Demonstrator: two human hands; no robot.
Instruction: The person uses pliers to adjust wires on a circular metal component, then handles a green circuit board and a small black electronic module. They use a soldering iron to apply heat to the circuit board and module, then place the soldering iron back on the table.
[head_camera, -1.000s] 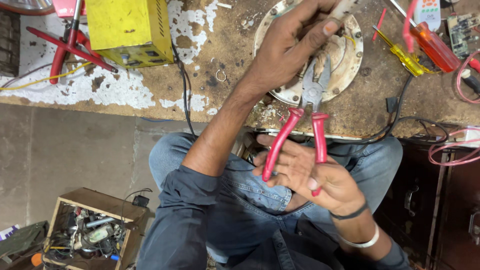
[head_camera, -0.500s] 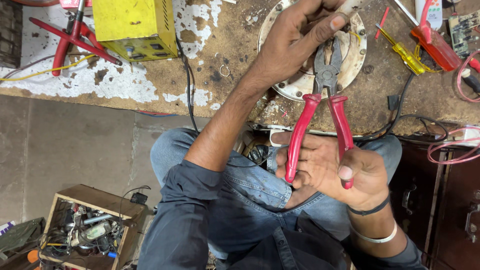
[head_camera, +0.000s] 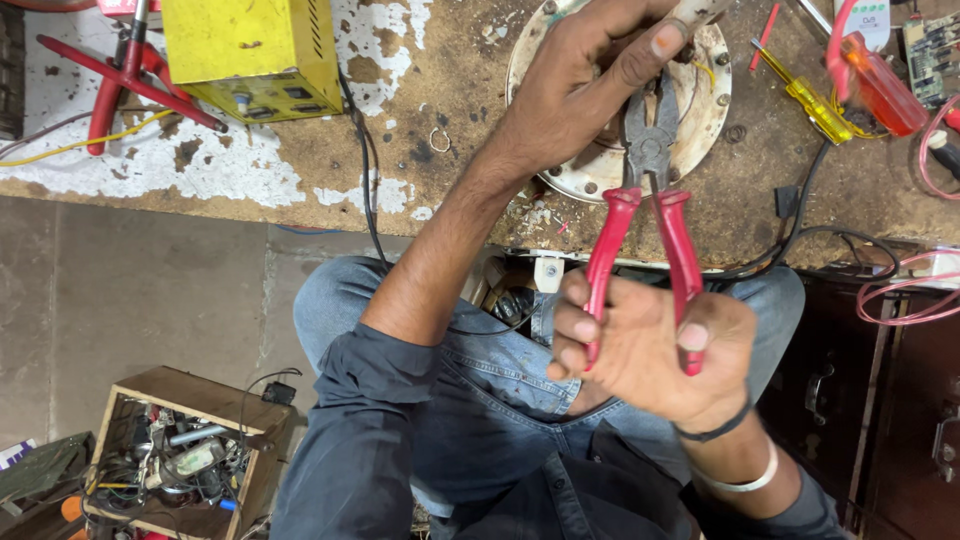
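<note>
A small white label with printing sits at the bench's top right edge.

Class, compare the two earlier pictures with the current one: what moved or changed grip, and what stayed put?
The right hand carried the red-handled pliers up, and their tips now reach the round metal plate under the left hand. The handles, spread wider half a second ago, have drawn closer again. Unchanged: the right hand's grip, the left hand on the plate, the yellow box.
</note>
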